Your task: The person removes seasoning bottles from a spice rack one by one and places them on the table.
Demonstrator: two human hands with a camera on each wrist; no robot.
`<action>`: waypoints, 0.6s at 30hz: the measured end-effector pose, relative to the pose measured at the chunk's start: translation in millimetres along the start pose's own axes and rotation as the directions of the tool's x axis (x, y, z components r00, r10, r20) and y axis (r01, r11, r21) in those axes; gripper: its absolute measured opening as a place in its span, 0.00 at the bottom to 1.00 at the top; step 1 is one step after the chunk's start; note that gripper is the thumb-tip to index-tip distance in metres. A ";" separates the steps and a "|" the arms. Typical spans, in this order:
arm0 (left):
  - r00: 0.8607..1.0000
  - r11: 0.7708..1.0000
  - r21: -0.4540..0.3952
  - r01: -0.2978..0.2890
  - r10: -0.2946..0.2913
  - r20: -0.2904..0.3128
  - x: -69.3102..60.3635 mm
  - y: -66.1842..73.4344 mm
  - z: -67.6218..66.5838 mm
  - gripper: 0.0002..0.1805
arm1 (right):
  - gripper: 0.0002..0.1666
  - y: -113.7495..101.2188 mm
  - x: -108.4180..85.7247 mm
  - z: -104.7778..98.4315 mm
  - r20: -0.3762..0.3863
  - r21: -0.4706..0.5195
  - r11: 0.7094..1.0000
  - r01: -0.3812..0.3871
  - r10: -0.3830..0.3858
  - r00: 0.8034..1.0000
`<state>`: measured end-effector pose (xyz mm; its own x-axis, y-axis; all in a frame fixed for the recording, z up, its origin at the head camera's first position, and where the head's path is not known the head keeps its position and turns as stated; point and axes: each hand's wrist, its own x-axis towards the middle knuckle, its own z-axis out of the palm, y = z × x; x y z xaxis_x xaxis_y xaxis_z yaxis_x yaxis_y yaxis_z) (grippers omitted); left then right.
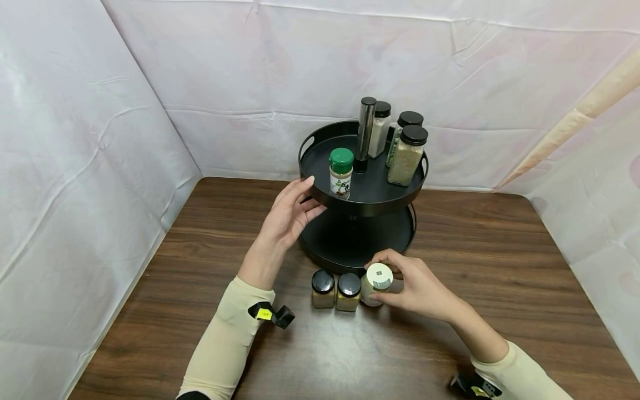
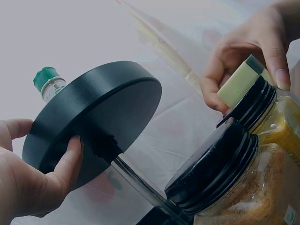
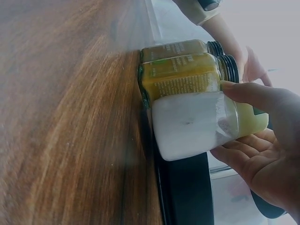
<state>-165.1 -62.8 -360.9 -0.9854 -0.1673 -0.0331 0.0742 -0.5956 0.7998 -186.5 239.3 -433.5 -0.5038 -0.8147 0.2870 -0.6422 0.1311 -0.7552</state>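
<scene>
Evidently, the right hand [image 1: 417, 284] pinches a cream-lidded jar [image 1: 376, 286] between thumb and fingers, near of the lower tray [image 1: 350, 239]; it is mostly filled with white contents, though whether its base bears on the table [image 1: 340, 355] is hard to confirm. To its left stand, black-lidded, a yellow-filled jar [image 1: 347, 303] and a jar of orange-brown granules [image 1: 323, 300]. The left hand [image 1: 286, 221] grips the left rim of the upper tray [image 1: 370, 189], which carries a green-capped bottle [image 1: 341, 182], a slim steel cylinder [image 1: 365, 133] and, at near right, a jar of pale greenish contents [image 1: 405, 163].
</scene>
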 end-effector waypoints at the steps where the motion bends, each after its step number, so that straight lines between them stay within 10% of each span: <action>1: 1.000 1.000 0.000 0.000 0.000 0.000 0.2 0.0 -0.3 0.10 | 0.34 0.1 0.0 0.1 0.002 -0.002 1.000 -0.002 0.002 1.000; 18: 1.000 1.000 0.000 -0.005 0.005 0.000 0.7 -0.5 -0.7 0.09 | 0.35 2.1 -1.1 2.3 0.018 -0.030 0.999 -0.020 0.020 1.000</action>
<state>-165.7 -63.2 -361.8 -0.9849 -0.1706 -0.0290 0.0794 -0.5944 0.8003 -186.0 239.1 -436.8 -0.5061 -0.8220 0.2609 -0.6495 0.1643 -0.7424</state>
